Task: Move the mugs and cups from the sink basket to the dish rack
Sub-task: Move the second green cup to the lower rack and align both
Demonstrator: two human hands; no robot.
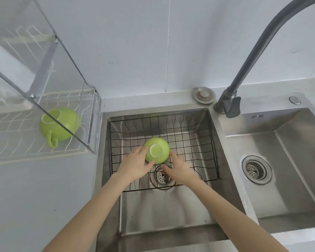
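Observation:
A green cup [156,150] lies upside down in the black wire sink basket [195,135], its white base ring facing up. My left hand [135,163] rests against the cup's left side with fingers spread. On the cup's right side, my right hand [178,167] sits just beside it, fingers apart and touching or nearly touching it. Neither hand has closed around the cup. A green mug [59,124] with a handle stands upside down on the white wire dish rack [11,135] at the left, behind the rack's clear panel.
The basket sits in the left steel sink bowl over a drain [161,176]. A second bowl with a drain [256,169] lies to the right. A dark curved faucet [229,104] rises behind the sinks, beside a round sink plug [204,94]. Grey countertop surrounds the rack.

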